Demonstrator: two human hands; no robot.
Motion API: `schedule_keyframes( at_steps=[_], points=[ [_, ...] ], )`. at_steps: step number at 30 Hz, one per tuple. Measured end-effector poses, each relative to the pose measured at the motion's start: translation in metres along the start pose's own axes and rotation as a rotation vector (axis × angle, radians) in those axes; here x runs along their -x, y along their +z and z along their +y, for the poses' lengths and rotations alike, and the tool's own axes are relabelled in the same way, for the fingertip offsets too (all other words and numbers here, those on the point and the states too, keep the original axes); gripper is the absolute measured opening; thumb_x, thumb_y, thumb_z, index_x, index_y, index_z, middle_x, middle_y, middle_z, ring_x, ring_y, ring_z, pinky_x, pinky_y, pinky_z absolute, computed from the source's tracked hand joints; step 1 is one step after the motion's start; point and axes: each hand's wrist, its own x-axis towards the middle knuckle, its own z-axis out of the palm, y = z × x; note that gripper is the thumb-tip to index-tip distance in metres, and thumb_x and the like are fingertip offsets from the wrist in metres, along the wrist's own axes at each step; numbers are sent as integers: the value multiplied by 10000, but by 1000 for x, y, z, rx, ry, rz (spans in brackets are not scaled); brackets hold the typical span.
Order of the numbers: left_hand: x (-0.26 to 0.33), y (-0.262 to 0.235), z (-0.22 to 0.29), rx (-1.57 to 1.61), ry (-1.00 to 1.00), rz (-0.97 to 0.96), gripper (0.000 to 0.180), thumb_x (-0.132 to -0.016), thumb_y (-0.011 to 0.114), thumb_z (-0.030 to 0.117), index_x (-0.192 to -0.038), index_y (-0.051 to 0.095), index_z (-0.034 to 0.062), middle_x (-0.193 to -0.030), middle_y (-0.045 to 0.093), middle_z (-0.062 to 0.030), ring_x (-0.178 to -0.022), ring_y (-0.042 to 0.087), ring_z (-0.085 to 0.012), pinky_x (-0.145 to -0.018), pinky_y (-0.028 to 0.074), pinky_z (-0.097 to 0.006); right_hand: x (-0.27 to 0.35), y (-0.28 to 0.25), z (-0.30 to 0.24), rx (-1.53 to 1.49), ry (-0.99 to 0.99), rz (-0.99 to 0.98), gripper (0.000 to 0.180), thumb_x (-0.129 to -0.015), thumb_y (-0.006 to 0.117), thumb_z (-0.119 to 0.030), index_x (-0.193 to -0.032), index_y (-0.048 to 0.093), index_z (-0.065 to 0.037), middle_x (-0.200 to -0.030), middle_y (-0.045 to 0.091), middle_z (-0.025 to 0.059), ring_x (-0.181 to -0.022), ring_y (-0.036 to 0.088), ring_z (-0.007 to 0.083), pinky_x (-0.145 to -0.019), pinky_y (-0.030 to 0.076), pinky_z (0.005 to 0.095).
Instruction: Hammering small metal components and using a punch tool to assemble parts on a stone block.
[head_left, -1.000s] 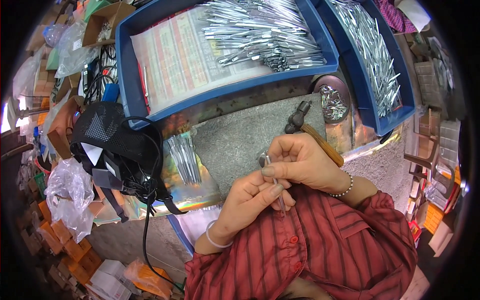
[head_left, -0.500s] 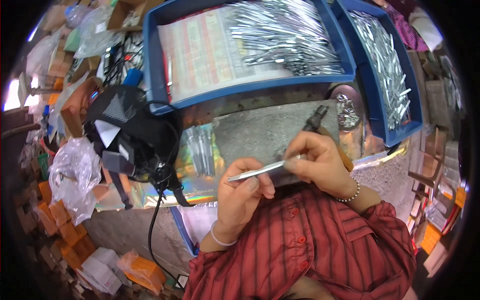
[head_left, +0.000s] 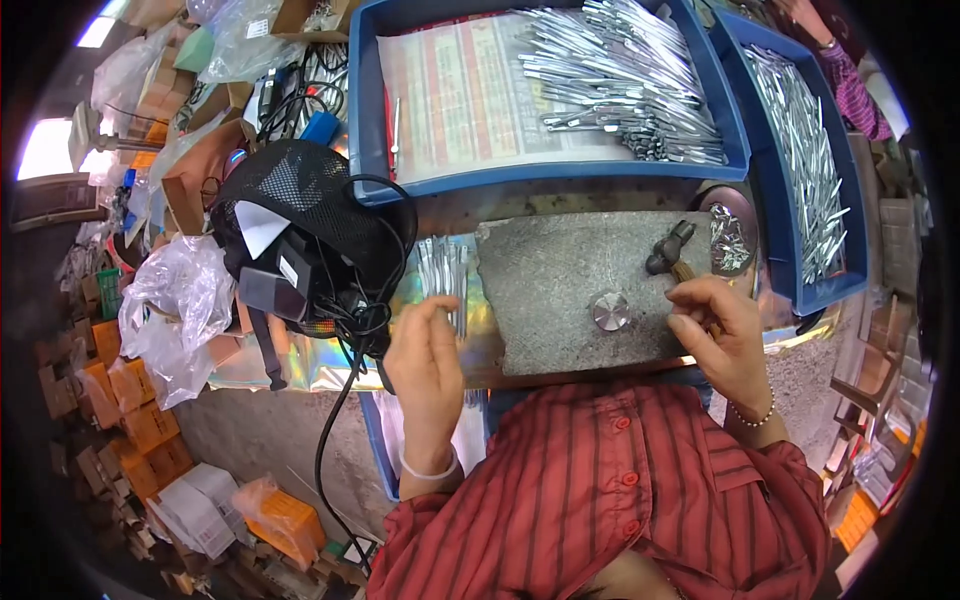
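The left hand (head_left: pixel 428 372) reaches to a small bunch of thin metal pieces (head_left: pixel 443 272) lying at the left edge of the grey stone slab (head_left: pixel 565 290), its grip loosely curled with fingertips touching them. The right hand (head_left: pixel 722 340) has its grip closed around the handle of a hammer (head_left: pixel 672 252) at the slab's right edge. A round metal disc (head_left: pixel 610 311) sits near the slab's front edge.
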Motion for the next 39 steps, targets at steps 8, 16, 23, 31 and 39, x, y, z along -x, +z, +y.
schedule_keyframes(
  at_steps=[8, 16, 23, 31, 39],
  points=[
    [-7, 12, -8, -220, 55, 168, 138, -855, 525, 28, -952, 604, -30, -782, 613, -136, -633, 577, -179, -593, 453, -269, 2, 8, -6, 29, -12, -80, 146, -768, 622, -18, -905, 581, 11, -758, 542, 38, -639, 490, 83, -562, 378, 205],
    [-25, 24, -3, -189, -50, 76, 244, -842, 531, 61, -1079, 554, 5, -693, 597, -179, -616, 597, -349, -549, 453, -394, -3, 22, -7, 118, -97, -179, 152, -779, 616, -21, -925, 580, 5, -774, 548, 68, -617, 520, 133, -553, 407, 230],
    [-65, 40, -21, -278, 59, 65, 195, -836, 556, 108, -1007, 559, 15, -606, 574, -191, -558, 597, -343, -498, 444, -411, -4, 33, -11, 134, -226, -275, 172, -782, 621, -67, -931, 554, -14, -770, 539, 133, -661, 562, 296, -576, 439, 350],
    [-37, 32, -24, -102, 324, 187, 195, -746, 632, -1, -927, 559, 11, -781, 617, -174, -611, 612, -308, -521, 476, -381, -7, 31, -8, 150, -239, -276, 177, -780, 620, -69, -934, 552, -13, -770, 540, 136, -671, 565, 305, -582, 443, 356],
    [1, 5, -73, -340, 572, 163, 326, -693, 638, -78, -996, 573, 24, -938, 631, -171, -738, 639, -296, -605, 519, -320, -8, 33, -7, 162, -266, -279, 177, -780, 617, -67, -937, 552, -17, -767, 537, 134, -668, 565, 306, -568, 442, 365]
  ],
)
